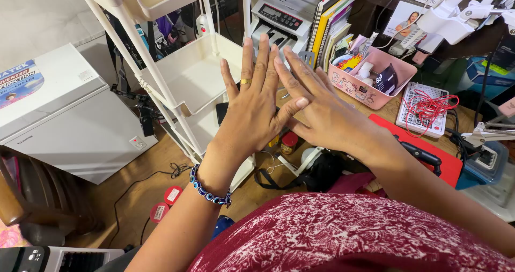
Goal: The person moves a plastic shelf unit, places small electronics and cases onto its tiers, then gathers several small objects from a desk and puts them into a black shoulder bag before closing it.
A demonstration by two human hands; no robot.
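Bottom of frame: our red patterned top (348, 234). Left forearm rises from lower left, blue bead bracelet (208, 190) on the wrist. Left hand (252, 108) at centre, back to camera, fingers spread, gold ring (245, 81) on one. Right hand (322, 114) comes from lower right, fingers extended, overlapping the left, thumb across it. Both hold nothing. Beyond: white shelf cart (188, 73), pink tray (370, 90) upper right.

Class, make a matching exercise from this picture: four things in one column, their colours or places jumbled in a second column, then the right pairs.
Things:
1. bracelet
2. ring
3. basket
4. freezer

Descriptions:
A. pink, on the desk
B. white, at far left
C. blue beads, on the left wrist
D. gold, on a finger of the left hand

Pairs: 1-C, 2-D, 3-A, 4-B
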